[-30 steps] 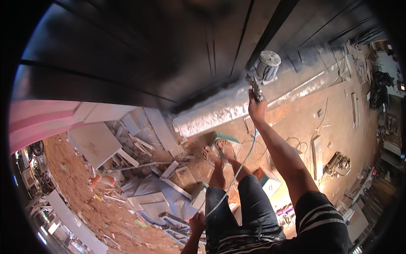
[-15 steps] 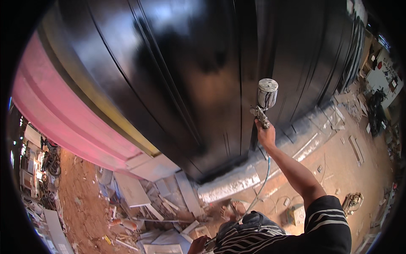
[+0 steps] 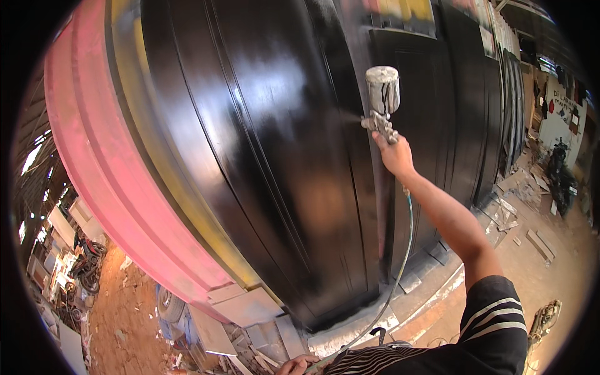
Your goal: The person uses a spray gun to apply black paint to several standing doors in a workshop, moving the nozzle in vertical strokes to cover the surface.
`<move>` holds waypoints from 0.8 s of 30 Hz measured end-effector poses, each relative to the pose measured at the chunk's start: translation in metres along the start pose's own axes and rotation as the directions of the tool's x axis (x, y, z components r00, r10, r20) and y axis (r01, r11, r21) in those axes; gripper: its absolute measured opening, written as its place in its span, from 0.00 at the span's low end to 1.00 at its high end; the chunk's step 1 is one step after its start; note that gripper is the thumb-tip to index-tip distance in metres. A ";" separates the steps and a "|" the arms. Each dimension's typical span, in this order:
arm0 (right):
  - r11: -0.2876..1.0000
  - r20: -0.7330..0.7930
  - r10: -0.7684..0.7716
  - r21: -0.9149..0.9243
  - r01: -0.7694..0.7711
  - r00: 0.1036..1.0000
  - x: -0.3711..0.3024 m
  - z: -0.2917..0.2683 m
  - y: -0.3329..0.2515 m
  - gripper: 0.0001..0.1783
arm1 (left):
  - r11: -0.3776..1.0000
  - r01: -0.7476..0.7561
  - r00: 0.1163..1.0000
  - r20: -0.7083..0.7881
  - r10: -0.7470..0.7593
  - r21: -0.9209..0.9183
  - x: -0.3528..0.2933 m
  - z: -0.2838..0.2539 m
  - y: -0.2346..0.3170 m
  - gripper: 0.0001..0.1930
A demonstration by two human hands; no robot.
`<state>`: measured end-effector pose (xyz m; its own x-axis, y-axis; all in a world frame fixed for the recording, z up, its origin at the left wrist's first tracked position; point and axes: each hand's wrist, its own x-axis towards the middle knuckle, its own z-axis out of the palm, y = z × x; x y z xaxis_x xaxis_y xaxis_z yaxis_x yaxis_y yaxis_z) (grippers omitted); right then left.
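One right hand [image 3: 395, 153] wraps its fingers around one spray gun [image 3: 379, 122], held in front of a black panel [image 3: 281, 156], a thin mist leaving its nozzle. One pale cup [image 3: 382, 87] tops the gun; one hose [image 3: 404, 253] trails below it. One left hand [image 3: 297, 365], below the black panel, lies beside the hose, fingers curled; whether it grips cannot be told. One yellow strip [image 3: 181, 206] and one pink panel [image 3: 112, 156] stand left of the black panel.

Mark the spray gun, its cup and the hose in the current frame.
Spray gun [image 3: 379, 122]: head view, on the metal body.
Cup [image 3: 382, 92]: head view, on its side wall.
Hose [image 3: 410, 222]: head view, on its upper stretch.
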<state>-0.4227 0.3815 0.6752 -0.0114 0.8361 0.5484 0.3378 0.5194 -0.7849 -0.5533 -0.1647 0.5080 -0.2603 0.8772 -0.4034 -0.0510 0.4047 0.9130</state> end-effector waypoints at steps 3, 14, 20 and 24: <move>0.994 -0.030 -0.080 0.072 0.082 0.996 0.029 -0.006 -0.039 0.25 | 0.998 -0.056 0.998 -0.001 0.056 0.016 -0.011 0.000 0.011 0.25; 0.955 -0.216 -0.261 0.089 0.285 0.941 0.131 -0.056 -0.156 0.25 | 0.913 -0.408 0.913 -0.007 0.408 -0.014 -0.011 0.017 0.040 0.37; 0.955 -0.327 -0.260 0.055 0.293 0.909 0.190 -0.068 -0.212 0.29 | 0.880 -0.455 0.886 0.031 0.463 -0.135 -0.011 0.024 0.075 0.43; 0.935 -0.412 -0.287 0.076 0.347 0.865 0.235 -0.075 -0.240 0.31 | 0.856 -0.499 0.858 0.061 0.510 -0.135 -0.006 0.029 0.099 0.46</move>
<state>-0.4363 0.4401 1.0142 0.2806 0.5012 0.8186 0.2407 0.7889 -0.5655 -0.5289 -0.1219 0.5994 -0.1905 0.9749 0.1157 -0.0438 -0.1262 0.9910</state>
